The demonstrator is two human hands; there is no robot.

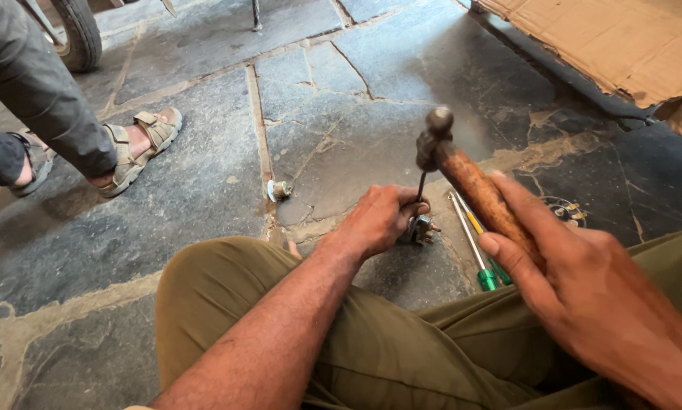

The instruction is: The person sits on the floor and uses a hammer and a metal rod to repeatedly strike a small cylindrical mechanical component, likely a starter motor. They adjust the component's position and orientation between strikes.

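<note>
My right hand [576,281] grips the brown wooden handle of a hammer [462,171], its dark metal head raised above the floor. My left hand [379,220] is closed around a thin metal rod [420,184] standing upright on a small metal part [420,230] that rests on the stone floor. The hammer head hangs just above the top of the rod. My olive-trousered legs fill the lower frame.
Two screwdrivers [474,239] with green handles lie on the floor beside the part. A small metal fitting [278,190] lies to the left. Another person's sandalled feet [140,148] stand at the left. Cardboard [622,38] lies at the top right, a tyre [79,30] at the top left.
</note>
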